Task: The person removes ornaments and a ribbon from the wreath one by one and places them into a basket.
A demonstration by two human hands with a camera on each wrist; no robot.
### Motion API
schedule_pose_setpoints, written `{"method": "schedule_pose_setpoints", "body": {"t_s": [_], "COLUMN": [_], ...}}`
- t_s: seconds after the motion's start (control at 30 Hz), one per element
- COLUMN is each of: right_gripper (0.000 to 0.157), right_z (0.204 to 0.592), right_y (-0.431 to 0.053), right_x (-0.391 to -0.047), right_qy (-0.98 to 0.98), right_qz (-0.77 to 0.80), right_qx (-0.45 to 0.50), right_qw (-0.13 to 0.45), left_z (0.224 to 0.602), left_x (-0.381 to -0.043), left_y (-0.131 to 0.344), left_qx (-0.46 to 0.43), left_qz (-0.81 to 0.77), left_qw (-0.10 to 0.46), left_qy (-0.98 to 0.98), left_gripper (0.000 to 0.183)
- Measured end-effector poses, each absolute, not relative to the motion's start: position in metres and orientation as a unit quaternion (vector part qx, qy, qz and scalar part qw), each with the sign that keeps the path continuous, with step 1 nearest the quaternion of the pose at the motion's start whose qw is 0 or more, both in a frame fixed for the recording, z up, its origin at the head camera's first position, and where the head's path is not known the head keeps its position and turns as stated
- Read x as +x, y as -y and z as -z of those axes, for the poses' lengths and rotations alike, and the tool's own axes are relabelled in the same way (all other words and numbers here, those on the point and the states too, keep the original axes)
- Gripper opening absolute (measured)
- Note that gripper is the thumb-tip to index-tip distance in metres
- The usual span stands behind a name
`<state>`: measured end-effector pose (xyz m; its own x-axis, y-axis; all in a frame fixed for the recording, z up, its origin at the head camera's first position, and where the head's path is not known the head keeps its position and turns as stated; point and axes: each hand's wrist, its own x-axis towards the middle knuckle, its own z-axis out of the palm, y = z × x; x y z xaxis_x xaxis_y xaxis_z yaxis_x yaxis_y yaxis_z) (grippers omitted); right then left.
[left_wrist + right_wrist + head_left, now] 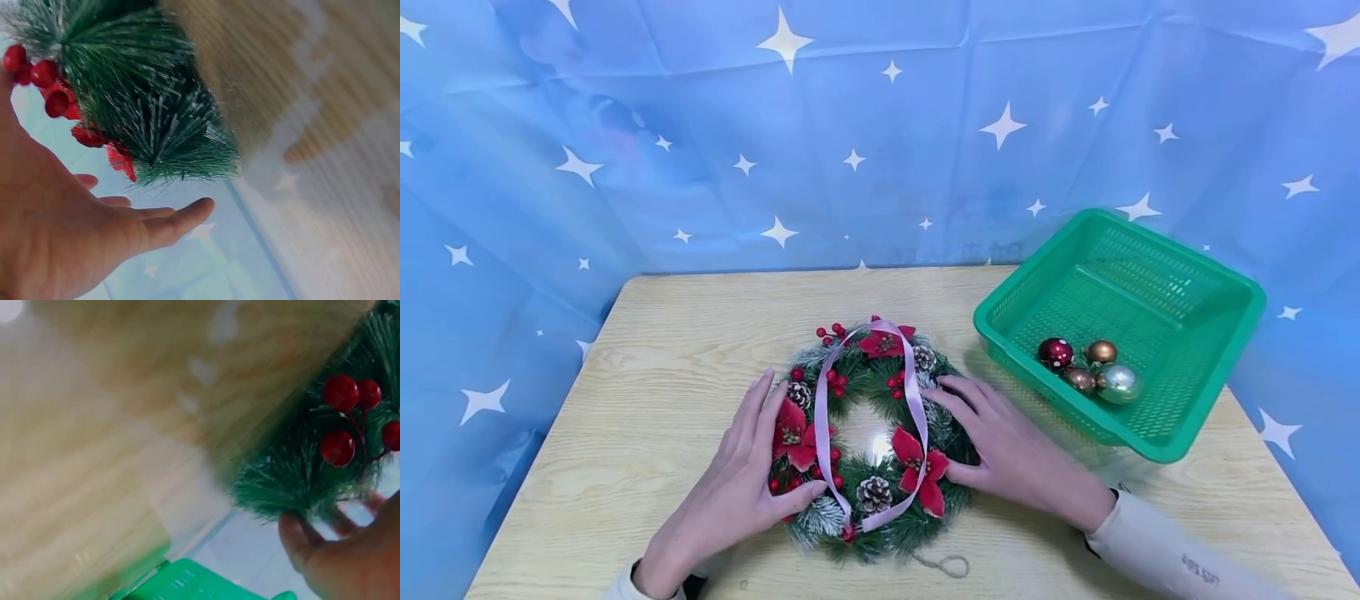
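Observation:
A green wreath lies on the table, dressed with red poinsettia flowers, red berries and pine cones. A pale pink ribbon forms a long loop over its front, with two ends near the bottom. At the wreath's left side is my left hand, fingers extended and thumb toward the lower-left greenery. My right hand is at the right side, fingers spread and slightly bent against the needles. Some right fingertips are hidden in the greenery.
To the right stands a green plastic basket holding several baubles in red, copper and silver. A thin twine loop lies by the wreath's lower edge on the wooden table. Behind hangs a blue star-patterned cloth.

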<state>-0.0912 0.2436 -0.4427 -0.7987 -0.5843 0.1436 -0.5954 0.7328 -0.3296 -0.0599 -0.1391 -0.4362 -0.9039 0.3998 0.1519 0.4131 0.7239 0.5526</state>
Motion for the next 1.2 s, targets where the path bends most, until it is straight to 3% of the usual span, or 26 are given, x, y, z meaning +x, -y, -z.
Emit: {"method": "schedule_pose_setpoints", "body": {"t_s": [0.47,0.73,1.2], "right_gripper": [0.088,0.083,0.099], "right_z": [0.440,0.435,0.435], "right_y": [-0.232,-0.247,-0.254], "right_x": [-0.063,-0.078,-0.112], "right_qy": [0.948,0.925,0.904], "right_qz": [-0.182,-0.262,-0.284], "right_qx": [0.257,0.268,0.317], "right_qw": [0.036,0.066,-0.050], "left_z": [0.438,0.437,0.438], "left_x": [-0.053,-0.061,-0.080], "left_y": [0.135,0.140,0.148], "left_qx": [-0.189,-0.233,-0.278], "left_qz": [0.326,0.342,0.362], "left_qw": [-0.040,-0.055,-0.099], "left_qy": [0.925,0.909,0.884], "left_gripper": [0.108,0.109,0.107]}}
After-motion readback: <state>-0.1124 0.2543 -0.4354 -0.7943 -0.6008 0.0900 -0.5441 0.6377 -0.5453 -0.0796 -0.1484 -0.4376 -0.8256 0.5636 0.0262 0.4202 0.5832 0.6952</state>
